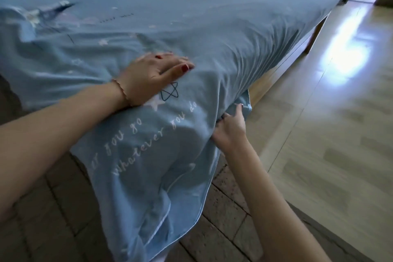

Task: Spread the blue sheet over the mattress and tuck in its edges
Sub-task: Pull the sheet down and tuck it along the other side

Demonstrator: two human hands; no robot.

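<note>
Nearest, loose corner of the blue sheet [153, 187] hanging over the bed's end above brown patterned flooring [223, 208]. Right hand [230, 127] at the mattress corner, grip pinching the sheet's edge beneath the overhang. Left hand [152, 74] flat on top, fingers straight, pressing the sheet beside a drawn star. Beyond, sheet spread across the mattress, rumpled at the far left; glossy wooden floor [340, 91] alongside
</note>
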